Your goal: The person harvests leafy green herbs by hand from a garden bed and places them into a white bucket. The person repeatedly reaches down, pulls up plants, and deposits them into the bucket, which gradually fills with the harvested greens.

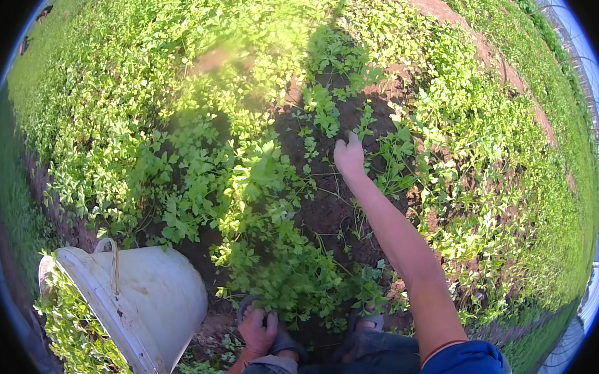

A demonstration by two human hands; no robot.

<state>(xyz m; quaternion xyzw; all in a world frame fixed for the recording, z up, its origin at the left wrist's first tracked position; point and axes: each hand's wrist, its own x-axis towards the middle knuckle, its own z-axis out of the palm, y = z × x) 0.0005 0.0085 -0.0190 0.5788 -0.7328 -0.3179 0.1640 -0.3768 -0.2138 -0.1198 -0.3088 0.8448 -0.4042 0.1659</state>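
Leafy green plants (286, 224), like parsley or celery, grow from brown soil before me. My right hand (349, 153) reaches forward over a bare soil patch, its fingers bent beside a small green sprig (365, 118); whether they grip its stem cannot be told. Low between my knees and the plants is my left hand (258, 328), by my shoe, fingers curled near a leafy clump; what it holds, if anything, is hidden. A white plastic bucket (146, 294) with a handle lies tipped on its side at the left, with cut-looking greens (76, 329) at its mouth.
My shoes (286, 342) stand on soil at the bottom. A bare soil strip (454, 20) curves through the plants at upper right. Beyond the field, a greenhouse-like structure with hoops (583, 67) runs along the right. Dark figures, too small to make out, are at the far upper left.
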